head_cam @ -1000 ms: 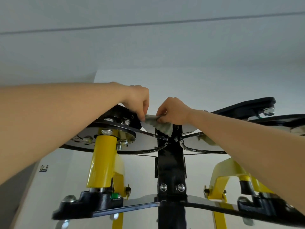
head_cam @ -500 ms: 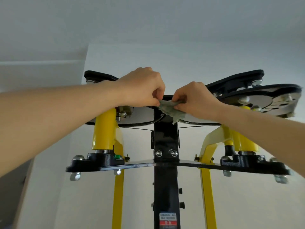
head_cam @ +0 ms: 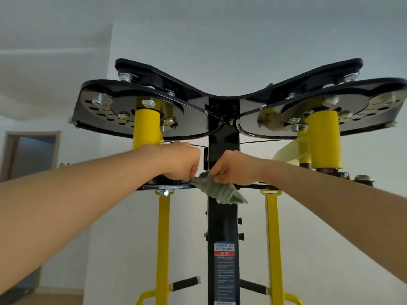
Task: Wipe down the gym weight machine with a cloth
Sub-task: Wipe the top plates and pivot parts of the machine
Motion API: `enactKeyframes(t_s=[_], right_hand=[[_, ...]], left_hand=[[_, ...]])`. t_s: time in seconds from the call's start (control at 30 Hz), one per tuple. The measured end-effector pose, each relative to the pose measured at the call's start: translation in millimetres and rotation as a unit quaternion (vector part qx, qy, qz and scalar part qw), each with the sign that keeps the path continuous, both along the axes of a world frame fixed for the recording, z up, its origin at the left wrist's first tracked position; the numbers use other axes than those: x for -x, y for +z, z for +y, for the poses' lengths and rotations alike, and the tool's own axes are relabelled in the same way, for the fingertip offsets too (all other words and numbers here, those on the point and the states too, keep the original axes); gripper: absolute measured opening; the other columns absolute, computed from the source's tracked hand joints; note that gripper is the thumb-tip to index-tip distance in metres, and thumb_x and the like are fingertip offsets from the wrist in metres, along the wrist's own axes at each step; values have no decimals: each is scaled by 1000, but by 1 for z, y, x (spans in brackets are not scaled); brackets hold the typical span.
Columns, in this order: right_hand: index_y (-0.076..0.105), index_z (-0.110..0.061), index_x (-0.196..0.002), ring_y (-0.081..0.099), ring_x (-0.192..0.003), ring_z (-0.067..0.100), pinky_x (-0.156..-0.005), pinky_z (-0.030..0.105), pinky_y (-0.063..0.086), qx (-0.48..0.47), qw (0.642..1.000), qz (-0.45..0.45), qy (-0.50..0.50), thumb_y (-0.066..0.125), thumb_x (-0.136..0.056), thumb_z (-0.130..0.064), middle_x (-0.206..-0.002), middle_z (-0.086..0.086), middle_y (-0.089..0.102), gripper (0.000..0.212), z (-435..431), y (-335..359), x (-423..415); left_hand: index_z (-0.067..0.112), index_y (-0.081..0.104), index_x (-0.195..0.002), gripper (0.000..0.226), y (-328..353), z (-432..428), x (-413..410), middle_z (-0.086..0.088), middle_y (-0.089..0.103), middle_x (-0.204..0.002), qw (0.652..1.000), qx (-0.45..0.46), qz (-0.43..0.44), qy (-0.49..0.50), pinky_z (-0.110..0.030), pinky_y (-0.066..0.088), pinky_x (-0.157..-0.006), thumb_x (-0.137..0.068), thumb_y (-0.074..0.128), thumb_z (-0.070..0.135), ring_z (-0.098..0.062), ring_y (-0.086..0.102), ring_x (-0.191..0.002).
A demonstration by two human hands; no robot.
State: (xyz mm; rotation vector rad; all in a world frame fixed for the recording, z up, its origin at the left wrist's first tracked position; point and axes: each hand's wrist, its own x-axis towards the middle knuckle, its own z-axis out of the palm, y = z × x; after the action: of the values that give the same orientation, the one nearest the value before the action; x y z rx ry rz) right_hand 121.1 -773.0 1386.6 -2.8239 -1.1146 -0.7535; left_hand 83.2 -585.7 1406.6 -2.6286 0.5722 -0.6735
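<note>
Both hands are sitting lower than half a second ago, having dropped from the top of the weight machine point(head_cam: 193, 93) to its lower cross plate point(head_cam: 149, 187). The left hand point(head_cam: 182, 161) is pinching the left edge of the green cloth point(head_cam: 218, 191) with curled fingers, and the right hand point(head_cam: 233, 168) is pinching its upper right edge. The cloth is hanging between them, draping across the front of the black post point(head_cam: 222, 223) just below the plate, above the warning label point(head_cam: 224, 271).
</note>
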Motion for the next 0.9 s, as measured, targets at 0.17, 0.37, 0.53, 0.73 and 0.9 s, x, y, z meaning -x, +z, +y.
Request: enactKeyframes(t_s=[0.17, 0.37, 0.53, 0.73, 0.9], right_hand=[[75, -12, -106, 65, -75, 21, -78, 32, 53, -9, 992, 127, -25, 50, -102, -25, -84, 5, 70, 28, 20, 5, -20], [62, -20, -76, 44, -44, 8, -52, 20, 40, -2, 979, 169, -115, 45, -106, -29, -60, -1, 52, 36, 9, 15, -45], [70, -25, -94, 57, -79, 15, -86, 34, 51, 39, 964, 193, -179, 49, -102, -22, -87, -2, 61, 22, -18, 27, -52], [66, -29, -124, 62, -100, 17, -93, 35, 56, 8, 951, 203, -232, 59, -96, -20, -111, -1, 63, 30, -51, 31, -34], [68, -24, -119, 66, -107, 23, -96, 38, 57, 22, 946, 183, -265, 60, -95, -21, -116, 5, 66, 25, -69, 34, -15]], left_hand=[[19, 75, -117, 29, 17, -2, -12, 5, 67, -98, 994, -4, 92, 56, -24, 49, -69, -99, 54, 8, -16, 61, -85], [20, 60, -106, 13, 14, -15, -58, -3, 56, -94, 976, -12, 177, 123, -24, 48, -65, -103, 49, 14, -16, 58, -85], [24, 60, -82, 23, 5, -30, -92, -2, 57, -93, 977, 84, 181, 70, -30, 47, -73, -102, 50, 31, -15, 54, -81], [17, 77, -98, 23, 4, -53, -96, -2, 61, -86, 955, 203, 214, -36, -28, 51, -72, -97, 58, 29, -18, 56, -79], [35, 76, -107, 19, 3, -73, -84, 8, 66, -98, 943, 213, 238, -97, -27, 55, -81, -96, 64, 43, -17, 64, -99]])
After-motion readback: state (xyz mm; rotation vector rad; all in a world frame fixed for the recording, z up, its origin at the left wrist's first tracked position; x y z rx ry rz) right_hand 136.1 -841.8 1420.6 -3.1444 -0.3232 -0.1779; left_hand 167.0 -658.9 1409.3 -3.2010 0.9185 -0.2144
